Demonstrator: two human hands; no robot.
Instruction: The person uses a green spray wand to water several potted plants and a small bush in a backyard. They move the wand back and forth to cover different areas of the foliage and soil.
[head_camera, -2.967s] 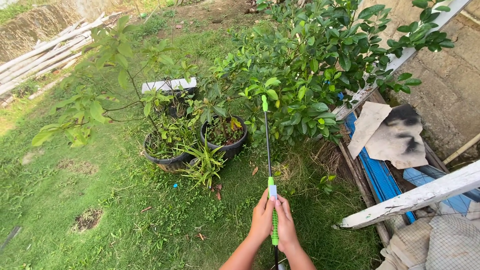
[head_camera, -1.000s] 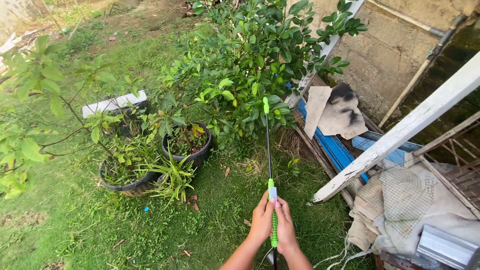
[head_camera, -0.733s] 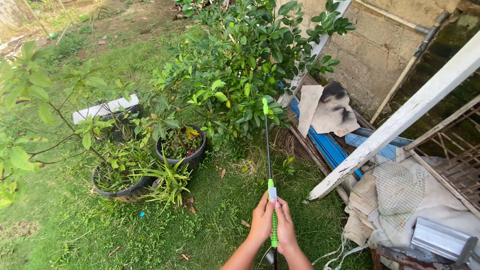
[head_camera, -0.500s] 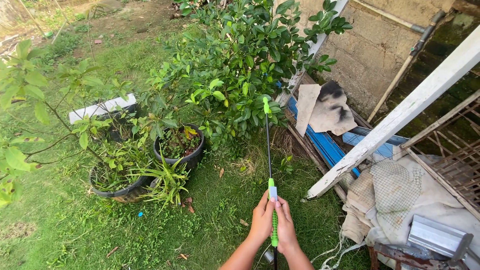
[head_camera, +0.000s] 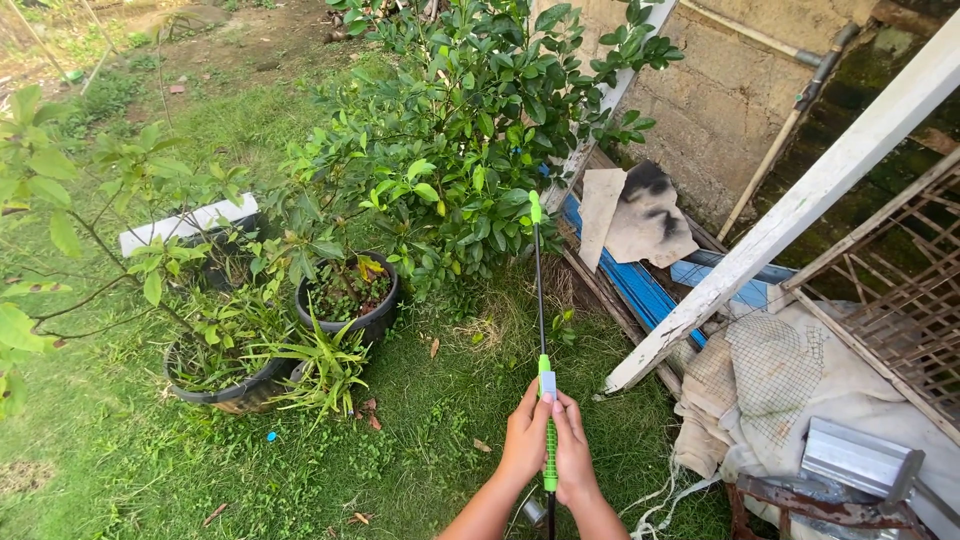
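Note:
Both of my hands grip the green handle of a long black spray wand (head_camera: 539, 290). My left hand (head_camera: 524, 443) wraps the left side of the grip and my right hand (head_camera: 574, 455) the right side. The wand's green tip (head_camera: 534, 206) points up at a leafy green bush (head_camera: 470, 140) straight ahead. Two dark round pots stand left of the bush, one nearer it (head_camera: 350, 300) and one farther left (head_camera: 215, 372), both with plants in them.
Grass covers the ground. A white beam (head_camera: 790, 215) leans across the right side over blue sheeting (head_camera: 640, 285), cloth and mesh (head_camera: 775, 375). A block wall (head_camera: 725, 90) stands behind. A white slab (head_camera: 185, 222) lies left of the pots.
My view has swung to the right, so the pots and bush slid left and more of the debris pile appeared. My hands keep the same grip on the wand.

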